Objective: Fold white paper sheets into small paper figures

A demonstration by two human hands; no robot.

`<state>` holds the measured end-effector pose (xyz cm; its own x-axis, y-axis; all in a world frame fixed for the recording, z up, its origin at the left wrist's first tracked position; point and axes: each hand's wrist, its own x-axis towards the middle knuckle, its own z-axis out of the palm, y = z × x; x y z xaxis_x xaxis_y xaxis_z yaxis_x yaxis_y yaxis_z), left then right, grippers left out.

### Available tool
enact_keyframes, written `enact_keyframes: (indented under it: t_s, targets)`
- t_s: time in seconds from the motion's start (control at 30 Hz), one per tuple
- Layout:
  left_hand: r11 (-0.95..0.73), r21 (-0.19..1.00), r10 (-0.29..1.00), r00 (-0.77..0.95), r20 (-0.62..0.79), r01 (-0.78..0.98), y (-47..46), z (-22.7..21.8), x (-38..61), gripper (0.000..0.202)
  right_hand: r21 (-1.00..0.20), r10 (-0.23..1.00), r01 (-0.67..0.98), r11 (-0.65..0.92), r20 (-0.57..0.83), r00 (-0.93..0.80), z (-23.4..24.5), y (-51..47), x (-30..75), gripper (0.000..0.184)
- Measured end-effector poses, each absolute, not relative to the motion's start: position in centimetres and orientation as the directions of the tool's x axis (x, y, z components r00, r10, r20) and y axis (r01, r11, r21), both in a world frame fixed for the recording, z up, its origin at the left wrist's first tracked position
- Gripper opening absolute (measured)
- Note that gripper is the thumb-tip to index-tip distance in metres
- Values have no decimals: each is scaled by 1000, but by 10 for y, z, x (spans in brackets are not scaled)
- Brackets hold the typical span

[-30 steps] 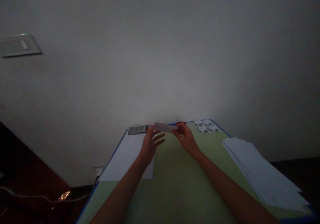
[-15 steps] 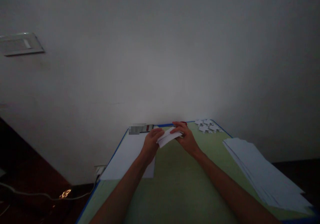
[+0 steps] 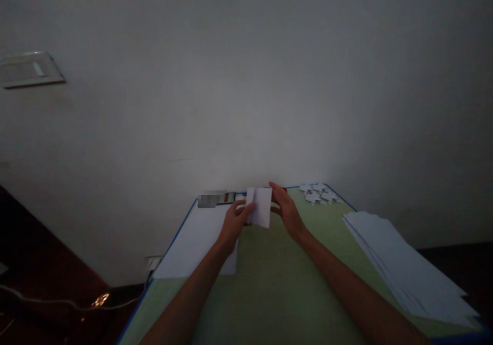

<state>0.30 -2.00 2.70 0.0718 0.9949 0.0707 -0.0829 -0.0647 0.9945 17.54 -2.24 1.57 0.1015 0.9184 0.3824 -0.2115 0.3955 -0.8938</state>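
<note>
A small folded piece of white paper stands nearly upright above the far part of the green table. My left hand pinches its left edge with fingers closed. On the paper's right edge rests my right hand, its fingers curled around that side. Both forearms reach out from the near edge of the table toward the wall.
A white sheet lies flat at the table's left. A fanned stack of white sheets covers the right side. Several small folded paper pieces sit at the far right corner. A dark flat object lies by the wall.
The paper went from a flat strip held level, to a folded wedge, to an upright folded piece facing me. Both hands stayed on it, close together.
</note>
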Motion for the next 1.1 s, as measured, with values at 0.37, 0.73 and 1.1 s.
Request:
enact_keyframes:
  t_s: [0.37,0.73,1.1]
  targets:
    - [33,933,975,216,48,-357,-19,26,4,48,-897,871,158,412,439,221,-1,-10,181,38]
    - [-28,967,966,242,91,-253,-26,22,11,55,-798,758,371,474,585,289,3,-14,181,24]
    - [-22,971,984,168,64,-237,-29,15,16,54,-608,652,576,546,740,162,4,-25,171,39]
